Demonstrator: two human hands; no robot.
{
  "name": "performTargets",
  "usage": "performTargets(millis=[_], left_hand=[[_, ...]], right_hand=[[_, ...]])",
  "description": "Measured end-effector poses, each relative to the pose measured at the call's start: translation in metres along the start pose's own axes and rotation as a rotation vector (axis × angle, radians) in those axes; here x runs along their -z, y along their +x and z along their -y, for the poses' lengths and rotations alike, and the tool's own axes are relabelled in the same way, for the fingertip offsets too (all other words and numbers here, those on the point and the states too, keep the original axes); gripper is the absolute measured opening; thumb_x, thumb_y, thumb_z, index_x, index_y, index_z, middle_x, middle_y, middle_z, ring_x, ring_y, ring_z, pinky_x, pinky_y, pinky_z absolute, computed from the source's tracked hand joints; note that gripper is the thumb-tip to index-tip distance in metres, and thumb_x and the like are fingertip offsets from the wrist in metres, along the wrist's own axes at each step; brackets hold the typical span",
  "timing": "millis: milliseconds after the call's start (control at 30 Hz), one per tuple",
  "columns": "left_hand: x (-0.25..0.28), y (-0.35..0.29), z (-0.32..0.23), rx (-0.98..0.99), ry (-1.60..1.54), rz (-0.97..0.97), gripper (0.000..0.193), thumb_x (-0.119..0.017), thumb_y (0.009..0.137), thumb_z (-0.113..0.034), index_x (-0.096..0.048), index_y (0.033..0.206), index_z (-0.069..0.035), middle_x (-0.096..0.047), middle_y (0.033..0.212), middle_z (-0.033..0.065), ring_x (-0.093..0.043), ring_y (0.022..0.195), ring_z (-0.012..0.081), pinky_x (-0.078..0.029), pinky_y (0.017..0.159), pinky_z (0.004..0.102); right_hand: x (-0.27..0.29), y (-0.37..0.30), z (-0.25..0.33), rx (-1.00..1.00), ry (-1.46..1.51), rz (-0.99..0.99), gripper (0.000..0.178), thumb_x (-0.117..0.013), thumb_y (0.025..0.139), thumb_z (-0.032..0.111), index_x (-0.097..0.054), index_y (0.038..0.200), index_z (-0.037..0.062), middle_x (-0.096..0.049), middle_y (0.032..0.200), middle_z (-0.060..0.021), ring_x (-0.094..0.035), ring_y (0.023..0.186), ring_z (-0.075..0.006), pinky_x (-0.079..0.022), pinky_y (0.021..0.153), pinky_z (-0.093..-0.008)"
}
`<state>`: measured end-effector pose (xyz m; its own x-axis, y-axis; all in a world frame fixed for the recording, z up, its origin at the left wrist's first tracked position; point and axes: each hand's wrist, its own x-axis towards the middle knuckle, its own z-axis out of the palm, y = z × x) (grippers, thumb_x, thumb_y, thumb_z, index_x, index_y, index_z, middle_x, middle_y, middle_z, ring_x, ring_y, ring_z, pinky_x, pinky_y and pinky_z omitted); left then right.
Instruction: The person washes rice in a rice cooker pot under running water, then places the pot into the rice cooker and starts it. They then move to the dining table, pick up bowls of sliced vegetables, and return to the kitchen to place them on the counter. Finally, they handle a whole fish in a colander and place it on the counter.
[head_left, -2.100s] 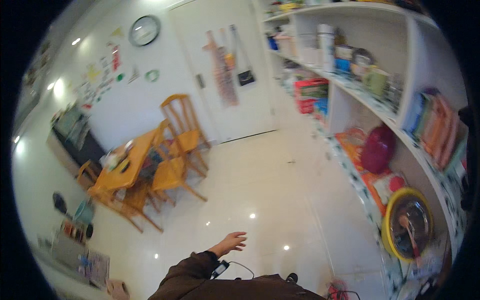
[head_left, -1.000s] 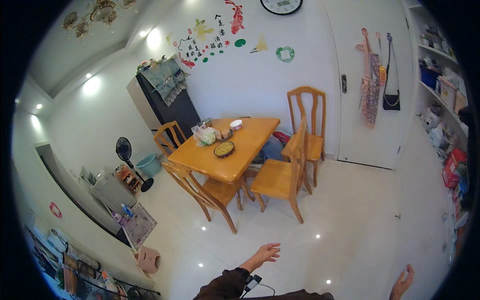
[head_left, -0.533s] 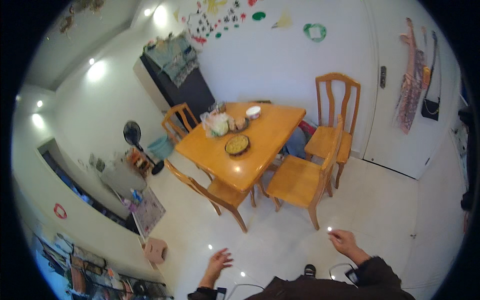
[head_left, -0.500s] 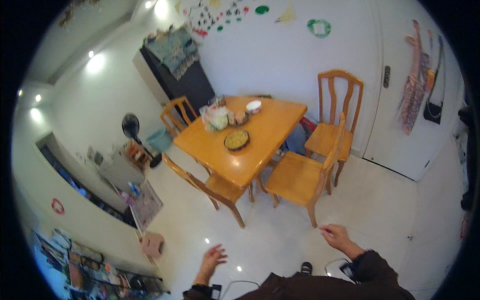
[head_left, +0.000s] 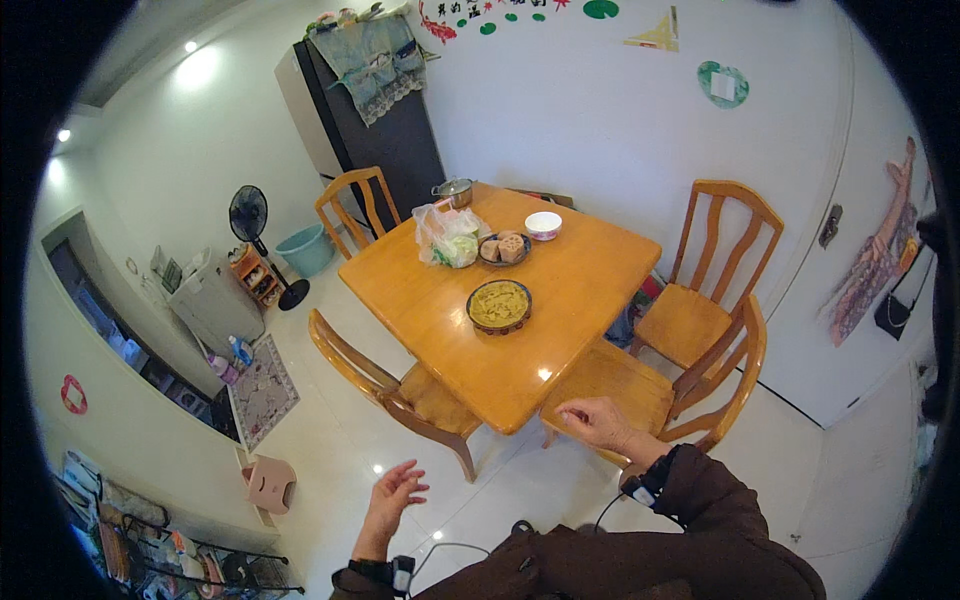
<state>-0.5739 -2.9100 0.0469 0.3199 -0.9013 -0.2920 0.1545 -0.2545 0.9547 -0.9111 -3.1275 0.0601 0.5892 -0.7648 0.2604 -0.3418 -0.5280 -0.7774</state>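
Observation:
My left hand (head_left: 392, 503) hangs over the floor near the front left chair (head_left: 435, 405), fingers apart and holding nothing. My right hand (head_left: 600, 424) is above the seat of the front right chair (head_left: 600, 385), its fingers loosely bent and nothing seen in them. Ahead stands a wooden table (head_left: 405, 300). A patterned bowl of yellowish food (head_left: 499, 305) sits near its middle. Farther back are a plate with brown chunks of food (head_left: 508, 248), a white bowl (head_left: 543, 225), a plastic bag with green vegetables (head_left: 450, 240) and a lidded metal pot (head_left: 455, 192).
Other wooden chairs stand at the far left (head_left: 360, 205) and right (head_left: 700, 310). Behind the table is a dark fridge (head_left: 390, 165). A floor fan (head_left: 250, 215), a blue tub (head_left: 305, 250), a patterned mat (head_left: 265, 390) and a pink stool (head_left: 270, 484) are at the left.
I have come closer to the table, which now appears larger. My right hand has moved left and forward, over the chair seat. My left hand stays low with its fingers apart.

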Motion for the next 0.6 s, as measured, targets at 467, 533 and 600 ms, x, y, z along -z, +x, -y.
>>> performTargets(millis=[467, 533, 600], left_hand=[[0.011, 0.153, -0.248, -0.415, 0.333, -0.011, 0.037, -0.057, 0.09, -0.007, -0.05, 0.126, -0.003, -0.061, 0.111, 0.0087, -0.061, 0.093, 0.0161, -0.05, 0.077, 0.0265], [0.002, 0.183, -0.27, -0.396, 0.371, -0.065, 0.037, -0.056, 0.09, -0.008, -0.051, 0.126, -0.002, -0.061, 0.111, 0.0088, -0.061, 0.092, 0.0163, -0.05, 0.077, 0.0269], [-0.008, 0.214, -0.283, -0.379, 0.411, -0.112, 0.036, -0.056, 0.089, -0.009, -0.052, 0.124, -0.001, -0.061, 0.11, 0.009, -0.062, 0.091, 0.017, -0.051, 0.076, 0.0276]], right_hand=[[0.047, 0.308, -0.16, -0.391, 0.386, -0.038, 0.034, -0.054, 0.092, 0.031, -0.06, 0.107, 0.0008, -0.065, 0.089, -0.0095, -0.063, 0.07, -0.0154, -0.049, 0.056, -0.0275], [0.043, 0.36, -0.197, -0.515, 0.459, -0.032, 0.035, -0.052, 0.093, 0.03, -0.057, 0.111, 0.0015, -0.064, 0.092, -0.0097, -0.063, 0.073, -0.016, -0.05, 0.058, -0.0282], [0.029, 0.402, -0.237, -0.624, 0.546, -0.024, 0.037, -0.047, 0.094, 0.03, -0.053, 0.119, 0.0028, -0.062, 0.098, -0.009, -0.062, 0.077, -0.0166, -0.051, 0.063, -0.0298]])
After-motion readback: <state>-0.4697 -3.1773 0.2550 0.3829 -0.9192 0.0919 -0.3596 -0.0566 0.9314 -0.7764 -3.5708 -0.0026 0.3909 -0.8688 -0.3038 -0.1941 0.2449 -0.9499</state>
